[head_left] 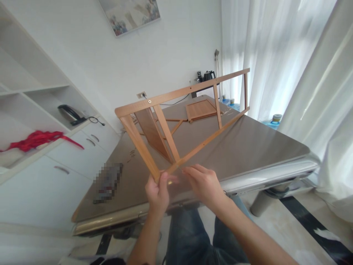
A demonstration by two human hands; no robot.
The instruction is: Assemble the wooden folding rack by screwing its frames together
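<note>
Gripping the near corner of a wooden frame [167,134], your left hand [157,191] is closed around the spot where the short end piece meets the lower rail, thumb on top and fingers wrapped beneath. Your right hand [205,184] sits just beside it, back of the hand toward you, with its fingers stretched left so the tips reach the lower rail right next to that corner; whether they pinch the rail or only rest on it, you cannot tell from this view. The frame is lifted off the tabletop [248,143], tilted up and away from you, its two long rails running toward the far right and joined by several crosspieces, some straight and some slanted. Behind it, seen partly through the gaps, a flat wooden board [150,134] lies on the tabletop, and farther back rests a slatted panel [200,110]. A blurred dark object [107,182] lies on the tabletop near its left edge. Your jeans [190,235] show below the hands. To the left, white shelves carry a red cloth [35,140] and a kettle [68,113]; pale curtains [275,55] hang along the right side.
</note>
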